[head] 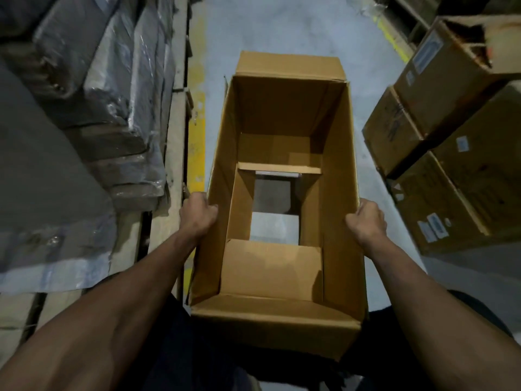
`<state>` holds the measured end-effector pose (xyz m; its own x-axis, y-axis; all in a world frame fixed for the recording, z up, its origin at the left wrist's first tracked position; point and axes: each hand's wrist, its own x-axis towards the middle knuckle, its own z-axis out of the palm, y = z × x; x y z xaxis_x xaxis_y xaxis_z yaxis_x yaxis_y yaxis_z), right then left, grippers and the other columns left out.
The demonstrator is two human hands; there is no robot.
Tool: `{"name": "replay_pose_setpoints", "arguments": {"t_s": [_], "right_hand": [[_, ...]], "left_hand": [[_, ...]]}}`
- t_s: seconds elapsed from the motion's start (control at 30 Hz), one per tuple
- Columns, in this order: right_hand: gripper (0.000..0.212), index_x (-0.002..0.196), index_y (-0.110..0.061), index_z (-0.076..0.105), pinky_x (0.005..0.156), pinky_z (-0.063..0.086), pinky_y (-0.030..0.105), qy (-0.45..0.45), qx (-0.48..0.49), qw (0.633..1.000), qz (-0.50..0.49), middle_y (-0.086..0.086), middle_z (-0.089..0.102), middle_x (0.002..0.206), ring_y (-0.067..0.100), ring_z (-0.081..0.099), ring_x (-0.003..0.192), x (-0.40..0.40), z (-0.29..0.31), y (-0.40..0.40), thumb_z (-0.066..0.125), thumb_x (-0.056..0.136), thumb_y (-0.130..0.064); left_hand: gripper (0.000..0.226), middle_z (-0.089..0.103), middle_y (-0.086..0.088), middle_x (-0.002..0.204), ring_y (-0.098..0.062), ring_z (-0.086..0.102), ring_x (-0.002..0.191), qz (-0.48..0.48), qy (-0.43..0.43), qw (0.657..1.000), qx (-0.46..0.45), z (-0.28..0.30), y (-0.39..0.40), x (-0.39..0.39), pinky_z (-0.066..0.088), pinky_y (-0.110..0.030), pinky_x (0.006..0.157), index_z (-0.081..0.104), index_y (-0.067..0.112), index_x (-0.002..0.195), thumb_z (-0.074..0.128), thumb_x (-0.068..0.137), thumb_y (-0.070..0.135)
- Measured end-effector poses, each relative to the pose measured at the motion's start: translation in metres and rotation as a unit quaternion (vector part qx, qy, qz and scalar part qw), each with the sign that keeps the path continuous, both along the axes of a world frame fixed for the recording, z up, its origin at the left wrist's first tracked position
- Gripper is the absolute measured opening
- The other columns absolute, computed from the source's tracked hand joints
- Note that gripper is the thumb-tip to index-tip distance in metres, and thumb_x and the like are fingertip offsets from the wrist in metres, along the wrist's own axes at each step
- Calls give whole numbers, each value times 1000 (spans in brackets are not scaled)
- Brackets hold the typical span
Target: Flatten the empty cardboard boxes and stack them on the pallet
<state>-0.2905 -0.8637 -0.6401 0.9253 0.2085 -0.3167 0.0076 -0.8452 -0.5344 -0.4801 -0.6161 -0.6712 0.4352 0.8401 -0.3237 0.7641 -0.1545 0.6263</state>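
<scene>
An empty brown cardboard box (335,170) is held upright in front of me above the grey floor, its top open. Its bottom flaps are loose and parted, so the floor shows through a gap in the middle. My left hand (198,214) grips the top edge of the box's left wall. My right hand (366,218) grips the top edge of the right wall. Both thumbs curl over the edges. A wooden pallet (176,114) runs along my left side.
Plastic-wrapped grey bundles (118,88) are stacked on the pallet at the left. Several brown cartons (462,153) stand stacked at the right, the top one open. A yellow floor line (196,131) runs beside the pallet. Grey aisle floor (282,24) stretches ahead.
</scene>
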Motion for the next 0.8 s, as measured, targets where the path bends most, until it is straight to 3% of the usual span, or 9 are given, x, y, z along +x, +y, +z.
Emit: {"name": "replay_pose_setpoints", "arguments": {"t_s": [0.2, 0.37, 0.43, 0.5, 0.6, 0.7, 0.73, 0.8], "right_hand": [[16, 114, -11, 61, 54, 33, 25, -21, 27, 999, -12, 7, 58, 96, 15, 48, 66, -19, 35, -19, 54, 100, -9], [15, 112, -13, 61, 65, 42, 29, -19, 53, 998, -21, 12, 66, 105, 26, 59, 84, -28, 42, -30, 58, 98, -11], [20, 118, -13, 60, 74, 50, 34, -22, 66, 997, -18, 11, 67, 110, 31, 64, 94, -28, 44, -30, 61, 99, -16], [21, 120, -14, 60, 81, 52, 39, -22, 81, 996, -18, 10, 67, 112, 33, 65, 99, -25, 46, -29, 61, 99, -19], [18, 117, -14, 62, 77, 49, 33, -20, 104, 994, -25, 8, 66, 105, 27, 61, 89, -16, 50, -30, 61, 99, -19], [8, 107, -18, 61, 64, 43, 27, -17, 107, 994, -30, 3, 62, 95, 19, 56, 75, -4, 47, -30, 62, 99, -19], [6, 104, -20, 59, 64, 43, 28, -12, 103, 994, -35, 2, 61, 94, 19, 56, 74, 4, 44, -30, 62, 99, -19], [7, 99, -23, 56, 68, 46, 31, -12, 108, 994, -22, 1, 60, 93, 20, 56, 77, 1, 48, -24, 61, 99, -19]], "left_hand": [[25, 62, -10, 80, -33, 65, 84, -4, -12, 999, 33, 33, -17, -16, 57, -49, 83, 50, 19, 74, 65, 94, 16], [22, 64, -10, 85, -32, 66, 86, -15, -16, 999, 49, 39, -27, -22, 57, -48, 82, 50, 21, 77, 65, 94, 21], [10, 65, -10, 89, -32, 66, 88, -25, -15, 997, 72, 38, -29, -20, 57, -49, 81, 57, 16, 92, 63, 95, 24], [22, 67, -10, 98, -31, 66, 90, -30, -16, 993, 112, 38, -30, -15, 57, -48, 81, 59, 13, 114, 60, 96, 25], [40, 62, -13, 122, -30, 63, 106, -61, -40, 975, 209, 48, -37, 1, 54, -50, 91, 48, 13, 135, 55, 96, 19], [56, 34, -11, 157, -29, 29, 146, -205, 43, 914, 347, 54, -68, 29, 24, -48, 121, 38, 18, 148, 57, 95, 23], [53, 34, -8, 157, -26, 25, 148, -278, 67, 891, 352, 45, -82, 42, 21, -47, 122, 41, 19, 146, 55, 96, 28], [41, 47, -3, 146, -20, 38, 137, -396, 108, 864, 292, 29, -104, 47, 32, -42, 116, 50, 23, 135, 51, 97, 37]]}}
